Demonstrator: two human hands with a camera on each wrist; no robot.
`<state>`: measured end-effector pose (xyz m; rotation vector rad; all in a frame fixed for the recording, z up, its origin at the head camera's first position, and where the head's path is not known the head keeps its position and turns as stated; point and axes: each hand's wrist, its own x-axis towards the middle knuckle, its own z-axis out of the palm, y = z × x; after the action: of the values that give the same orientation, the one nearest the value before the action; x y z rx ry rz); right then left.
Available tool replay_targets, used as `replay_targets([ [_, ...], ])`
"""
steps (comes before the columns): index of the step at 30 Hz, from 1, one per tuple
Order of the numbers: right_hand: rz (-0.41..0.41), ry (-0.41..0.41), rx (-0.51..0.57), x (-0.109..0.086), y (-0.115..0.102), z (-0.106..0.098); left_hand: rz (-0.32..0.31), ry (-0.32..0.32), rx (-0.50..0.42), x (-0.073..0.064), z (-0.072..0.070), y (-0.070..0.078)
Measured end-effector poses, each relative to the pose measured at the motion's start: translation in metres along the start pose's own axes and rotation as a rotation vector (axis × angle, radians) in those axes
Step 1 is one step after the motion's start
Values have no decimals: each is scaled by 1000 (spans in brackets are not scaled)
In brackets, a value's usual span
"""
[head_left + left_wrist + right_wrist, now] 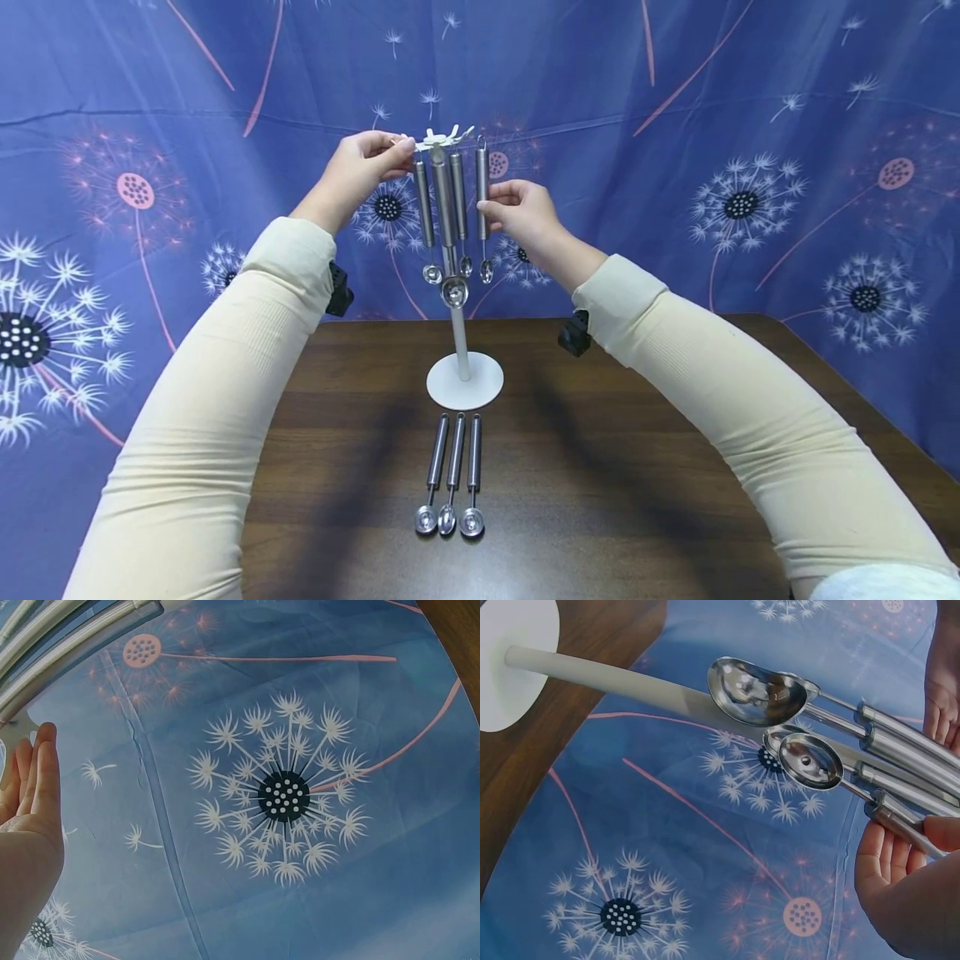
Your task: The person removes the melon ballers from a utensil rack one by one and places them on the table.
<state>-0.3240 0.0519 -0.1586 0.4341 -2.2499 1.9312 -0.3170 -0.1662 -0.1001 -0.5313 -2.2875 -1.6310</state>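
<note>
A white stand (461, 337) with a hooked top (441, 140) rises from the table. My left hand (367, 162) pinches the left edge of that top; in the left wrist view its fingers (45, 769) lie against the white piece. On the right, my right hand (521, 208) grips the steel handle of a melon baller (482, 171), which hangs upright with its ring at hook height. Its round bowl (810, 761) has a small hole. A larger scoop (454, 292) hangs at the front, with other steel scoops around the pole. Whether the held ring sits on a hook is unclear.
Three steel scoops (456, 467) lie side by side on the brown table (600, 467), bowls toward me. The stand's round white base (442, 385) is just beyond them. A blue dandelion-print cloth (600, 108) hangs behind.
</note>
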Motion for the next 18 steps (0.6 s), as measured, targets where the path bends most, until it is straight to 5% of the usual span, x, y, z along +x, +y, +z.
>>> replay_targets([
  [18,128,-74,-1,-32,25,-4,-17,10,-5,0,1,1],
])
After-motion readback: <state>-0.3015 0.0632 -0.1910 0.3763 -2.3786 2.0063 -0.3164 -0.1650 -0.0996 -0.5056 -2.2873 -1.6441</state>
